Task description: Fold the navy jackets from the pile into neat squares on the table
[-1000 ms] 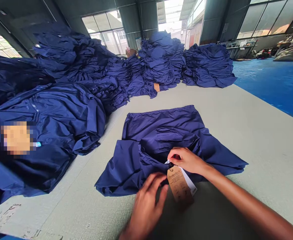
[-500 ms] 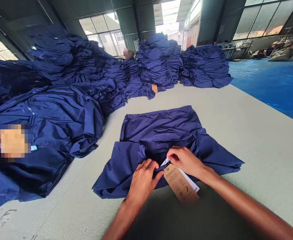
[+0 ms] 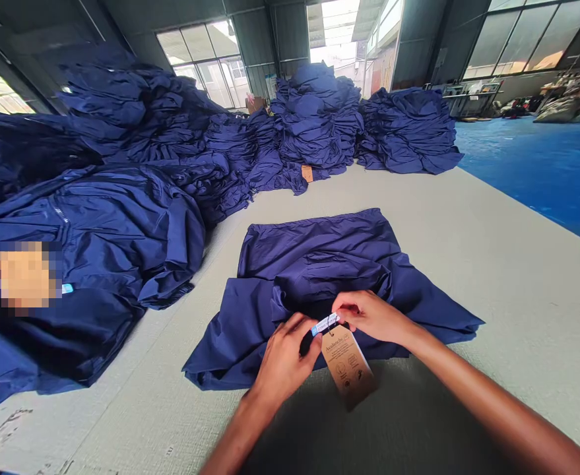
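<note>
Navy garment [image 3: 319,264] lies folded, rumpled, on pale grey worktop [image 3: 517,316], front edge near person. Right hand [image 3: 371,315] closed, fingertips pinching end of white-and-blue label strip [image 3: 325,324] above garment. Left hand [image 3: 284,363] curled, fingertips at garment fold just beside strip; grip unclear. Kraft hang tag [image 3: 346,366] dangles from strip between hands, over garment's edge. Stacked navy garments [image 3: 314,122] heaped along worktop's far side and left; blue floor [image 3: 542,171] beyond right edge.
</note>
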{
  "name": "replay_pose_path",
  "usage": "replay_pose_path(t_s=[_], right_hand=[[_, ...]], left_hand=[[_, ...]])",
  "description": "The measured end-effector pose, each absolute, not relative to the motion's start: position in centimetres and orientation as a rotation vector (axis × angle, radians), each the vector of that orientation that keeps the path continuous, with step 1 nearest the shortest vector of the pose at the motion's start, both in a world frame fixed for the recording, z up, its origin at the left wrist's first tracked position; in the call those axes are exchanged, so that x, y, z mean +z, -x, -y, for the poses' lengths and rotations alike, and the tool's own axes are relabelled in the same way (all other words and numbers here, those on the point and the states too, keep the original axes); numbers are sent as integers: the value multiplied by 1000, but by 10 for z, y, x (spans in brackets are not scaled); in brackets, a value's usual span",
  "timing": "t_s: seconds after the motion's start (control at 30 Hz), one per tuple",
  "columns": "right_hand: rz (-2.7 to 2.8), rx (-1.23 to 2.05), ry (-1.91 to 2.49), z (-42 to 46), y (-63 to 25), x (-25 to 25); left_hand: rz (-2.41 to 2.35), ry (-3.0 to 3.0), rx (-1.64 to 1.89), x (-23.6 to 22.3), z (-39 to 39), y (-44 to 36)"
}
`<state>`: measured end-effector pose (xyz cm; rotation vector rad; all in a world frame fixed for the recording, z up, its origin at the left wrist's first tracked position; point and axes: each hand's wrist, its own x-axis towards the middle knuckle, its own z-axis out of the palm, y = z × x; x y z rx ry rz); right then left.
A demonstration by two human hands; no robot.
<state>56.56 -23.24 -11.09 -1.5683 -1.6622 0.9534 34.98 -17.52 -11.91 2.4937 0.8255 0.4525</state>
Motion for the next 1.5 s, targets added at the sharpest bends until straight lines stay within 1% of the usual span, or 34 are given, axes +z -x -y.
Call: replay_pose_path(t_s=[0.27, 0.4, 0.57, 0.67, 0.77, 0.87, 1.0, 1.1, 1.23, 1.37, 1.5], right_hand=[[1646, 1013, 1761, 260, -555, -120], [1612, 1014, 1721, 272, -551, -130], [1264, 1361, 1452, 274, -554, -128], [1149, 1441, 1434, 272, -557, -123], [1074, 1485, 1470, 274, -557, -119], [997, 1537, 1443, 281, -554, -117], [891, 1571, 1434, 290, -547, -116], [815, 1564, 1451, 295, -543, -118], [828, 1530, 1505, 301, -541, -124], [1129, 1333, 1605, 310, -539, -131], [1299, 1239, 1582, 316, -534, -133]], left_hand=[[-818, -2338, 453, -122, 180, -349], [-834, -2274, 420, -121, 183, -344], [-877, -2243, 353, -116, 194, -336], [-875, -2160, 364, -117, 204, -333], [-856, -1966, 373, -124, 217, -331], [-795, -1625, 385, -131, 230, -331], [-696, -1241, 270, -138, 242, -337], [-671, -1111, 224, -143, 249, -342], [-757, -1100, 273, -152, 255, -342], [-885, -1009, 317, -160, 258, -339], [-773, -1167, 286, -157, 257, -339]])
